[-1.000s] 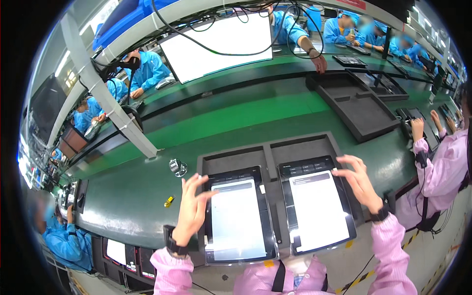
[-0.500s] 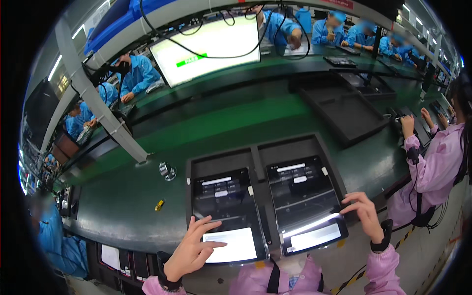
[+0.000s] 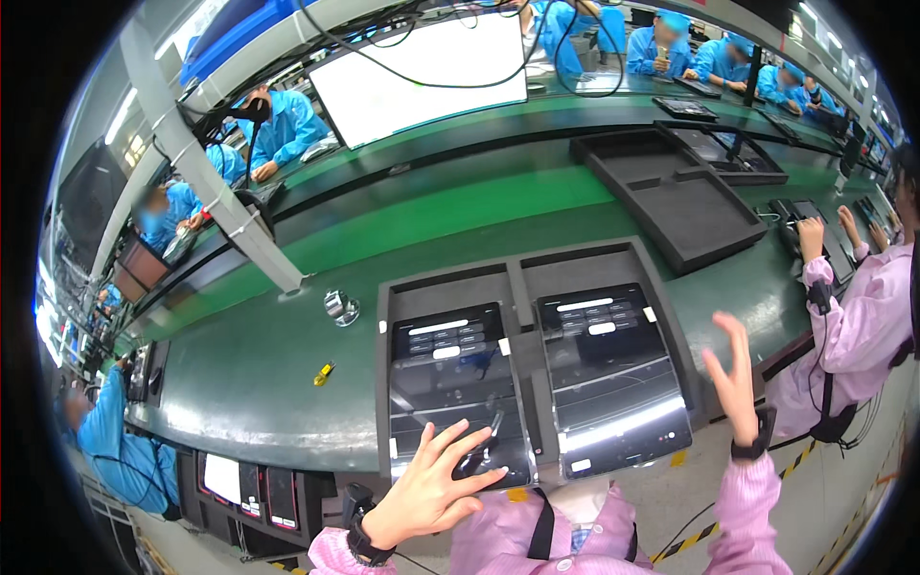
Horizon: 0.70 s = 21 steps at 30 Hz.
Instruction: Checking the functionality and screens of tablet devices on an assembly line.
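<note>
The left hand [image 3: 431, 494], grip spread, partly hides the left tablet [image 3: 450, 376]. The right hand [image 3: 735, 388] (grip likewise spread) hovers beside the dark tray [image 3: 450, 290].

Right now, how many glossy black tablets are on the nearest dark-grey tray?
2: left glossy black tablet, partly under the left hand; right glossy black tablet, beside it on the dark-grey tray. Any beneath would be hidden.
</note>
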{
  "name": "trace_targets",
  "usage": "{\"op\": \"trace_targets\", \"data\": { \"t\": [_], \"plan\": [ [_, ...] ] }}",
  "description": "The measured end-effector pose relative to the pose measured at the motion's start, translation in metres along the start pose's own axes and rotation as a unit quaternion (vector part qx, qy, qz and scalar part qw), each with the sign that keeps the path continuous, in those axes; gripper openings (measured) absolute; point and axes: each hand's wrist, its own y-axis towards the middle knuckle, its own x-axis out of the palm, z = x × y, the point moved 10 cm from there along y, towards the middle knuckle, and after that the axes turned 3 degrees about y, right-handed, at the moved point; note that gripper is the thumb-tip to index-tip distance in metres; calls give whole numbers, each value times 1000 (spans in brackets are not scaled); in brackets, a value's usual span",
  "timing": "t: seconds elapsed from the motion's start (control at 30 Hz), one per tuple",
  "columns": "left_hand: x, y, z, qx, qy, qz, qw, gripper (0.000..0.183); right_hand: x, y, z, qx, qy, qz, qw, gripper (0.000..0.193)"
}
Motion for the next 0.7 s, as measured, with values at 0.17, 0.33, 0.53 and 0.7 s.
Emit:
{"op": "trace_targets", "data": {
  "t": [0.17, 0.33, 0.53, 0.7],
  "plan": [
    [-16, 0, 6, -21, 12, 34, 999, 59, 20, 78, 41, -72, -176, -33, 981, 62],
    [-49, -16, 9, -57, 46, 95, 993, 65, 47, 113, 49, -155, -211, -69, 962, 57],
    [-40, -12, 6, -75, 52, 55, 994, 64, 63, 136, 21, -232, -224, -135, 937, 45],
    [-33, 2, 10, -45, 45, 45, 997, 62, 19, 135, -21, -238, -124, -73, 961, 45]
  ]
}}
